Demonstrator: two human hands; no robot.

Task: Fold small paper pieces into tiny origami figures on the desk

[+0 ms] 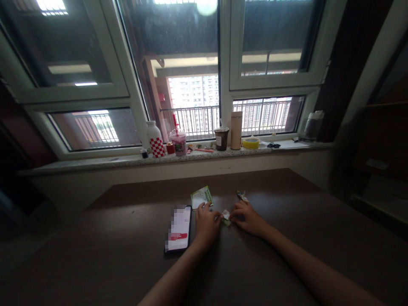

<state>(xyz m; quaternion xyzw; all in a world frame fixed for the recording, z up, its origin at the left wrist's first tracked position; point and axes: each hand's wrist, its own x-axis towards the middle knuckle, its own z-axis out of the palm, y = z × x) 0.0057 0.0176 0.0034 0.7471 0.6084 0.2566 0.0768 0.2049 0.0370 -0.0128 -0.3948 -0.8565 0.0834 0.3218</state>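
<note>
A small white-and-green scrap (226,215), perhaps a paper sticker or wrapper, lies between my two hands just above the brown table (137,280). My left hand (207,222) pinches its left edge with thumb and forefinger. From the other side, the fingertips of my right hand (246,217) are closed on its right edge. A green-and-white printed card or packet (201,198) rests just beyond my left fingers. Crumpled bits (241,195) of dark, yellow and white material lie beyond my right hand. Left of my left wrist is a smartphone (179,231), screen lit and partly blurred out.
On the granite windowsill (124,160) stand a red-checked white bottle (156,140), a pink cup (178,143), a dark drink cup (221,139) and a tan flask (236,131). Yellow tape (251,143), black scissors (273,145) and a clear jug (314,125) are farther right.
</note>
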